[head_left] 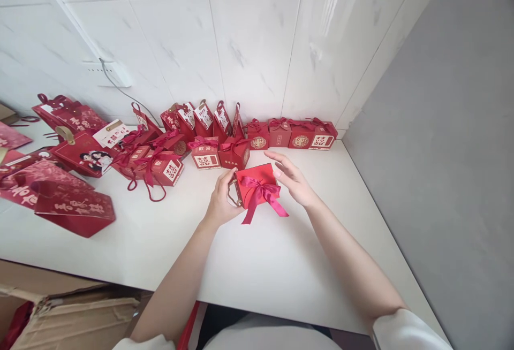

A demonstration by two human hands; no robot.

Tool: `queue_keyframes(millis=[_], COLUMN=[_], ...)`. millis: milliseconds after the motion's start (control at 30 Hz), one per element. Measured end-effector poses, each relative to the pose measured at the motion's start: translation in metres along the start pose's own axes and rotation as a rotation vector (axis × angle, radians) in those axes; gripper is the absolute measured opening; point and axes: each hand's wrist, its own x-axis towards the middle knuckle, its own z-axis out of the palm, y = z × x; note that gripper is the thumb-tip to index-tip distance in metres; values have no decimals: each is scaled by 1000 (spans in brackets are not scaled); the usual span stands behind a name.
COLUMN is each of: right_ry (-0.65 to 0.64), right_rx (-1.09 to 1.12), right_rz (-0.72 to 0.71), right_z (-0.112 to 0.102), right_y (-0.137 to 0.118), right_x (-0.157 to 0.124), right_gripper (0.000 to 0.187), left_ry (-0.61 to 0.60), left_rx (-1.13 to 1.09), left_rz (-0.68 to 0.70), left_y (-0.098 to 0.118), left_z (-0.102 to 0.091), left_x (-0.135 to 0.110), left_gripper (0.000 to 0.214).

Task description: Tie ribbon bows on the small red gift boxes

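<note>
A red gift box [247, 174] with a magenta ribbon bow [260, 191] tied across its top is in front of me, above the white table. My left hand [223, 200] grips the box along its left side, thumb toward the near corner. Beside the right side of the box is my right hand [295, 181], its fingers stretched out and the thumb close to the box's edge. Whether that thumb touches the box I cannot tell. The two ribbon tails hang down over the near side.
Along the wall stands a row of ribboned red boxes [280, 134], with handled pouch-shaped boxes [204, 117] left of it. Larger red gift boxes [82, 208] crowd the table's left. A cardboard carton [80, 323] sits below the front edge. A grey panel [437, 141] borders the right.
</note>
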Motion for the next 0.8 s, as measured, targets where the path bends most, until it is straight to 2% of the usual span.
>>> queue_keyframes(millis=[67,200,300,567,633,700,800], right_ry=[-22,-107,-161,-183,-257,-317,-280], right_rx=[-58,-205,-278,-171,-194,-179,-123], right_rz=[-26,-53,-56,16,39,83,174], right_z=[1,3,2,-2,-4,-6,-13], right_y=[-4,-8,-6,-6,-8,-10,-10], right_x=[-1,-2,-1,-2,-2,-2,-2], right_gripper=[47,24,20,20,20,27,34], left_ry=[-40,-115,-127,-148,-173,-252,-434], left_rx=[29,111,121,74,45,15,-4], left_rz=[-6,21,33,-10,-51,-142,-311], left_y=[0,4,7,9,11,14,18], left_z=[0,-2,-2,0,-1,-4,-13], left_x=[0,1,1,1,1,2,5], left_gripper=[96,90,90,92,96,108,128])
